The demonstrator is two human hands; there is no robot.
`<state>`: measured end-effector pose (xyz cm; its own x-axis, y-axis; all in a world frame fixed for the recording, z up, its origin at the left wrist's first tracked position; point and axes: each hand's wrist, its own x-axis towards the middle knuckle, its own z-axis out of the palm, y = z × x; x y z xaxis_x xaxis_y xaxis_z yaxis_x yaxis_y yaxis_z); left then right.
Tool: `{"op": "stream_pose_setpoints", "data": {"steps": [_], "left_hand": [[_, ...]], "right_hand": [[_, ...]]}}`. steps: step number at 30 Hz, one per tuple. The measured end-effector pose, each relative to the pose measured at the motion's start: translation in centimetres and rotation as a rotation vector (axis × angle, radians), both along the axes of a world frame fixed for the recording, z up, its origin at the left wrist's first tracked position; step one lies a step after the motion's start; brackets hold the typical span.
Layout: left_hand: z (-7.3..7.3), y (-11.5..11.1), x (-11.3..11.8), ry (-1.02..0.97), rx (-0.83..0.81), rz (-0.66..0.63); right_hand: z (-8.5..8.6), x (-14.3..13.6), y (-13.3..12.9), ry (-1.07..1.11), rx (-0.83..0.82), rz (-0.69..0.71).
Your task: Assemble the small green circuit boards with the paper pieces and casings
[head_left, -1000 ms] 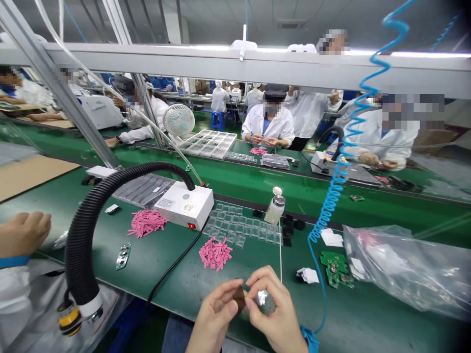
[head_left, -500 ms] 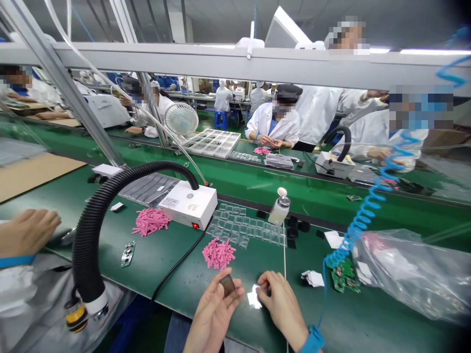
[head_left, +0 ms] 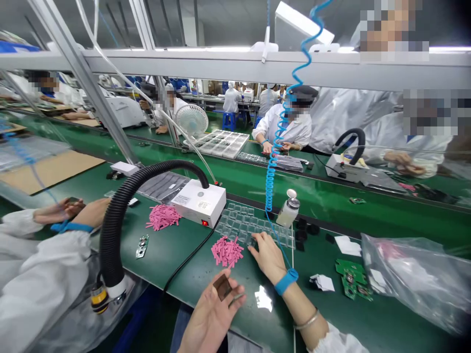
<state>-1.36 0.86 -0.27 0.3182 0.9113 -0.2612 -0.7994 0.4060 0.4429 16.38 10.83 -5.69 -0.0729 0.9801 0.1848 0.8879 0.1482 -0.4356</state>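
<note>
A hose (head_left: 110, 240) is joined to a box (head_left: 211, 202). A bottle (head_left: 288, 214) is stood on the bench (head_left: 160, 260). Cardboard (head_left: 66, 169) is laid at left, a bag (head_left: 415, 282) at right. Farther back, a fan (head_left: 191, 120) is placed beside a tray (head_left: 232, 154).

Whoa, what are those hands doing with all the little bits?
Someone's left hand holds a small dark square. Their right hand is at the near edge of the clear squares; I can't tell if it grips one. A shiny, pale piece lies on the green bench, and pink strips lie heaped just beyond the left hand.
</note>
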Motion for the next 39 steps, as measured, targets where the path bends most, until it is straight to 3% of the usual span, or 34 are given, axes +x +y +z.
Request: {"op": "stream_pose_setpoints", "data": {"steps": [7, 14, 19, 24, 32, 35, 39], "left_hand": [[1.6, -0.5, -0.2, 0.005, 0.059, 0.003], [1.1, -0.5, -0.2, -0.097, 0.072, -0.03], [0.0, 0.2, -0.5, -0.256, -0.088, 0.007], [-0.3, 1.4, 0.0, -0.211, -0.351, 0.207], [-1.5, 2.3, 1.7, -0.116, -0.422, 0.262], [-1.5, 2.4, 2.1, -0.151, -0.412, 0.269], [-1.3, 2.5, 2.5, -0.169, -0.417, 0.261]], "right_hand": [[-0.1, 0.9, -0.7, -0.037, -0.054, 0.028], [0.4, 1.3, -1.0, 0.11, -0.12, 0.073], [1.4, 1.2, -1.3, 0.376, -0.182, 0.154], [2.7, 1.3, -2.9, 0.77, -0.245, 0.279], [3.6, -0.5, -7.0, 1.212, -0.305, 0.331], [4.3, -1.8, -8.6, 1.147, -0.249, 0.355], [4.1, -2.9, -10.0, 0.851, -0.142, 0.435]]}}
